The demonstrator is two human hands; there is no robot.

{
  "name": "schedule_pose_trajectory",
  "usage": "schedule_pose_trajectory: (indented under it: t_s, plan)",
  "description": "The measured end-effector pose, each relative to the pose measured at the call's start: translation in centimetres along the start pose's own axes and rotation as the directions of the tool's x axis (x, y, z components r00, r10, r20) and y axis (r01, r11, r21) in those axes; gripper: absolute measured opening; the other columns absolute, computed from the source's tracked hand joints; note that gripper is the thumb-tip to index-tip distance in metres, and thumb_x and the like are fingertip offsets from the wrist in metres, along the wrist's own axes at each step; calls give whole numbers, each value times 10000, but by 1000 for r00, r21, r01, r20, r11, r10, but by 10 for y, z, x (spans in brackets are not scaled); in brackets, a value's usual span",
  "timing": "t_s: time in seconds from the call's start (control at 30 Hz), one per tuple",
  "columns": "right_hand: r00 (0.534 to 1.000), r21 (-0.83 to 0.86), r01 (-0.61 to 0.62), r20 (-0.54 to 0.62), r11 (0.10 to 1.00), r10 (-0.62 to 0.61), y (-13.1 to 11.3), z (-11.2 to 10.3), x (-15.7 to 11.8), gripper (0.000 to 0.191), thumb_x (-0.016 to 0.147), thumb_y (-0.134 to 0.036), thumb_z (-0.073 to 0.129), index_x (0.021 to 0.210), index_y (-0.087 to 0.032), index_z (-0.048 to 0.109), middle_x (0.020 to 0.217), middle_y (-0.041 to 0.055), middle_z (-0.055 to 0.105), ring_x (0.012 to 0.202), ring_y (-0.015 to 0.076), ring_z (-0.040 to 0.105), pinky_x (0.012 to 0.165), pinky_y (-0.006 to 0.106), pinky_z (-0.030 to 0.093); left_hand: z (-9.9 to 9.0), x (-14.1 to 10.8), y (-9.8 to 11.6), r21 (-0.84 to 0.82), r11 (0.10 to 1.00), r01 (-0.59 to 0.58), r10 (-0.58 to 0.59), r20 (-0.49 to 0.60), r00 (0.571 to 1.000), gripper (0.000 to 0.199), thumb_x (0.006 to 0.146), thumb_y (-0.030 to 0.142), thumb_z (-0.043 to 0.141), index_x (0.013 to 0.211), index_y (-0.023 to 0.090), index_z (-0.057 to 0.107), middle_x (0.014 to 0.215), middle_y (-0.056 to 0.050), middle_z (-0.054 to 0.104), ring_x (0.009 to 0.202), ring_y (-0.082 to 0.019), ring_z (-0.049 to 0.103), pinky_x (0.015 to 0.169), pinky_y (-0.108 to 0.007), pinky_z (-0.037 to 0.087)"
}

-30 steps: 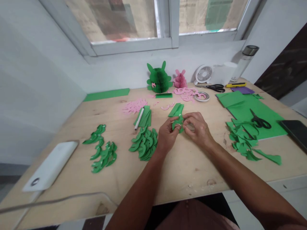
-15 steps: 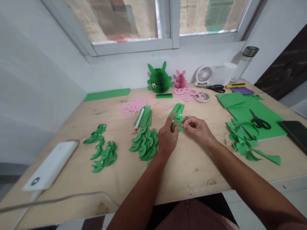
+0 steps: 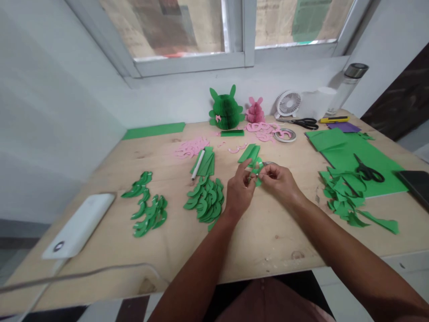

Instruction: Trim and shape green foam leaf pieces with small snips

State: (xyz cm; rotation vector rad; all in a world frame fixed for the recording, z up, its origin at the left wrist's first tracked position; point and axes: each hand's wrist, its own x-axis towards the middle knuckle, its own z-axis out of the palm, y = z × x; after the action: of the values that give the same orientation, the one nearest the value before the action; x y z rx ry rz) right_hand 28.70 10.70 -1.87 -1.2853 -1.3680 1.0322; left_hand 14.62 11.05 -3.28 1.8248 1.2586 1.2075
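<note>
Although work is plainly under way, it is judged to be well short of finished. Nearest, at left, the patched arcs [image 3: 154, 215], green with small white marks, are taken as the done share. To their right, a larger pile [image 3: 205, 201] of green arcs shows no such marks that can be made out, and is taken as the share left. Near mid-table, the green piece [image 3: 258, 166] is pinched between thumb and fingers of the left hand [image 3: 241, 188]; the right hand [image 3: 280, 181] has thumb and fingertips pressed together at the right side of the piece, though whether they grip it or something smaller cannot be told. Farther back lie strips [image 3: 208, 164] under a marker [image 3: 198, 164], then pink cutouts [image 3: 192, 146]; a green figure [image 3: 225, 107] and a pink figure [image 3: 255, 112] stand complete, it appears, by the wall [image 3: 161, 100]. As to room, the front edge of the table [image 3: 278, 250] is well apart from both hands; a cable [image 3: 110, 269] crosses the left front. The pile limits the left side, close by the wrist. Rightward, bare wood reaches to the scraps [image 3: 345, 192] and scissors [image 3: 368, 172]. Forward, more strips lie just beyond the fingertips, so clearance there is tight.
</note>
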Motion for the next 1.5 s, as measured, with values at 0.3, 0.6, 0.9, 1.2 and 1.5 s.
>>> schedule_pose_trajectory:
  t_s: [0.3, 0.6, 0.9, 1.2, 1.5]
  plan:
    - [1000, -21, -18, -11, 1000, 18, -2, -2, 0, 195, 630, -334, 661, 632, -161, 571, 592, 1, 556, 529, 112, 477, 501, 241, 370, 0, 1, 3, -134, 989, 64, -57, 53, 997, 523, 763, 151, 545, 1270, 231, 442, 709, 24, 618, 613, -90, 548, 595, -190, 424]
    - [996, -39, -5, -86, 999, 2, -5, -3, -1, 167, 618, -310, 642, 641, -154, 588, 576, -1, 541, 514, 103, 454, 488, 237, 351, 3, 6, -4, -374, 883, 285, -262, 112, 959, 379, 707, 231, 606, 1078, 170, 557, 590, 54, 564, 497, -73, 530, 484, -174, 426]
    - [996, -139, 37, -79, 990, -48, -5, -5, 0, 158, 643, -312, 630, 641, -157, 595, 589, 11, 570, 513, 111, 465, 490, 247, 369, -4, 8, 3, -458, 785, 418, -323, 272, 906, 216, 658, 280, 655, 807, 127, 625, 579, 20, 568, 424, -61, 508, 350, -153, 337]
    - [995, -180, 84, -38, 980, -92, -9, -6, -1, 148, 667, -308, 612, 657, -162, 596, 600, 19, 578, 542, 122, 486, 503, 248, 390, -6, 6, 2, -437, 756, 488, -333, 384, 861, 149, 683, 270, 633, 699, 127, 596, 509, 29, 524, 409, -63, 506, 340, -147, 336]
    - [996, -179, 79, -19, 981, -83, -10, -6, -1, 135, 676, -288, 585, 645, -157, 576, 582, -8, 538, 523, 101, 452, 505, 234, 361, -8, 7, 2, -399, 740, 541, -367, 435, 823, 132, 685, 235, 606, 626, 127, 557, 516, -2, 589, 373, -55, 486, 333, -150, 328]
